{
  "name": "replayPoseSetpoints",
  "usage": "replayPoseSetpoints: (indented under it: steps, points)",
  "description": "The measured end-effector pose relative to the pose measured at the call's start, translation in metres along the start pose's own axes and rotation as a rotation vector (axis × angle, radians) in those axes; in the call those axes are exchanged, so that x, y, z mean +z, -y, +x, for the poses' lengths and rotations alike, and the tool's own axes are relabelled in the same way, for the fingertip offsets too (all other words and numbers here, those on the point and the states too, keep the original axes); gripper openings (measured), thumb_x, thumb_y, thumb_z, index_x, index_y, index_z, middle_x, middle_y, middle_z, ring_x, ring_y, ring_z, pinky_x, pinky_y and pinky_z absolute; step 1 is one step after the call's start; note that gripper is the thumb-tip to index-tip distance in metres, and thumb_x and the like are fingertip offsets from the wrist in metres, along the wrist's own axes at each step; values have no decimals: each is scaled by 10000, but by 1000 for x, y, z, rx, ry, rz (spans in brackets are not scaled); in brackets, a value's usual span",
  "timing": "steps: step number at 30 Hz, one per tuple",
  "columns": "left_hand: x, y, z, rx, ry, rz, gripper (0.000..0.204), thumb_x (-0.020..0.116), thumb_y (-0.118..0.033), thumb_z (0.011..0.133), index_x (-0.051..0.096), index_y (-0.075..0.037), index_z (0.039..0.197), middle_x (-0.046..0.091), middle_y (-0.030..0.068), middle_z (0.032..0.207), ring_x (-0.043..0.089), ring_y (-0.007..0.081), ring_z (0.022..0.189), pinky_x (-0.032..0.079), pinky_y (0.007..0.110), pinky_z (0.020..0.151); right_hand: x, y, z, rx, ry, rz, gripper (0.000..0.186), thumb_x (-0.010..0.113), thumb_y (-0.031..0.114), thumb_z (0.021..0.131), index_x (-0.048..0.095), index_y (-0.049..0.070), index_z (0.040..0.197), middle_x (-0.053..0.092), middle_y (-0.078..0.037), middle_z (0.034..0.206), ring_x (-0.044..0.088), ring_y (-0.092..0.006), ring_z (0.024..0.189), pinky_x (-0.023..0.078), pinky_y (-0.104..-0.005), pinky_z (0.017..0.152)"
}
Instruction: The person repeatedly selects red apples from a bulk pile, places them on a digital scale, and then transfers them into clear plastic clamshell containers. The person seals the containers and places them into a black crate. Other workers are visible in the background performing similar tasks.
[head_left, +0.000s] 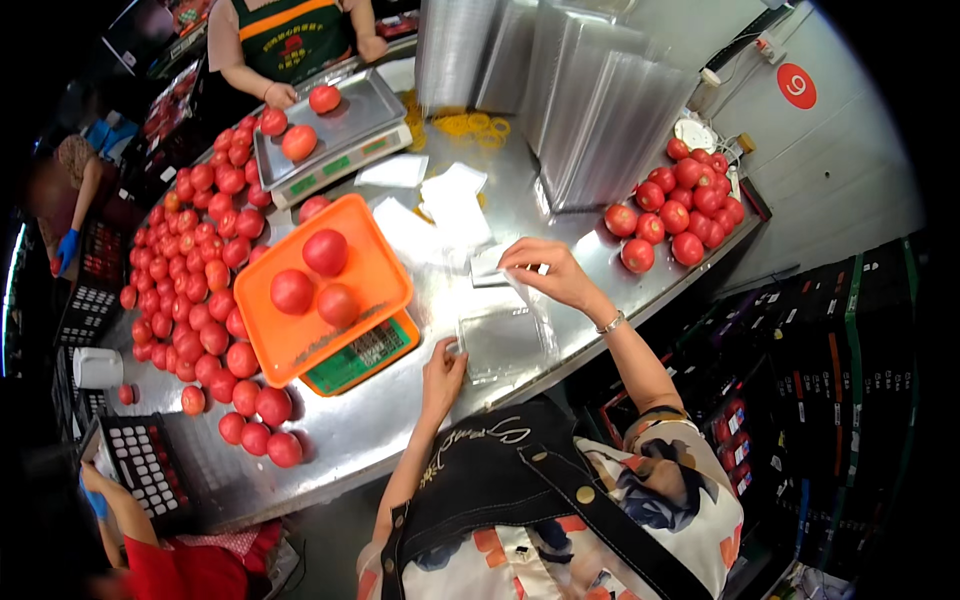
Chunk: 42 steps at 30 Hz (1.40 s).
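Note:
A clear plastic box (505,348) lies on the metal table in front of me. At its left edge, my left hand (443,380) is closed with curled fingertips gripping the rim. My right hand (550,272) is raised over the box's far side, thumb and fingers pinched on a thin whitish, see-through piece that hangs down toward the box; whether it joins the box I cannot tell. Just beyond those fingers lies a small white packet (487,266). Left of my hands, an orange tray (258,318) with 3 tomatoes rests on a green-fronted scale (362,358).
Many tomatoes (190,255) cover the table's left; another pile (690,200) sits at the right end. Tall stacks of clear plastic containers (600,110) stand at the back beside yellow rubber bands (470,127). Across the table, a person in a green apron (290,40) is by a second scale (345,115).

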<state>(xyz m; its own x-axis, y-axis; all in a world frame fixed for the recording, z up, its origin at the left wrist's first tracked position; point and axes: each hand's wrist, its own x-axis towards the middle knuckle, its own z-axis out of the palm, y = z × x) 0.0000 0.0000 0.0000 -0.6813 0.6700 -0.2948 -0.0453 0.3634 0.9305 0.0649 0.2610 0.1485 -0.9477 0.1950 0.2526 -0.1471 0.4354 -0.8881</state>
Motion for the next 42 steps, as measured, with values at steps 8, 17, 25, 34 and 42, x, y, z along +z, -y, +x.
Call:
replayPoseSetpoints:
  steps: [8, 17, 25, 34, 42]
  points:
    - [-7, -53, -9, 301, -84, -119, 507, 652, -240, 890, 457, -22, 1304, 555, 144, 1193, 565, 197, 975, 470, 312, 746, 69, -49, -48, 392, -305, 774, 194, 617, 103, 907, 662, 10, 1071, 687, -31, 919, 648, -115, 841, 515, -253, 759]
    - [-17, -58, 1, 40, 272, -483, 428, 631, -201, 905, 477, -8, 1254, 672, 43, 880, 574, 87, 756, 444, 247, 667, 56, -11, -52, 481, -390, 1134, 422, 533, 255, 957, 503, 34, 1315, 619, -74, 1141, 602, -120, 1025, 516, -251, 817]
    - [-19, -51, 9, 370, -88, 317, 468, 624, -172, 862, 466, -33, 1280, 511, 177, 1154, 525, 327, 1017, 423, 414, 924, 42, -28, -92, 420, -328, -348, 349, 647, 73, 828, 586, 45, 1170, 619, -109, 1036, 626, -221, 895, 505, -320, 743]
    - [-23, -17, -6, 90, 8, 58, 528, 663, -156, 856, 430, -32, 1313, 552, 152, 1098, 599, 181, 738, 503, 320, 680, 109, -37, -77, 304, 214, -497, 256, 703, 167, 775, 637, 87, 1009, 575, -106, 962, 617, -303, 900, 498, -419, 776]
    - [-62, -33, -32, 155, -165, -24, 360, 620, -98, 887, 523, -20, 1224, 626, 97, 905, 599, 159, 682, 487, 288, 619, 112, -51, -59, 388, 234, -622, 261, 665, 146, 783, 602, 96, 1032, 581, -139, 977, 617, -344, 914, 498, -445, 761]
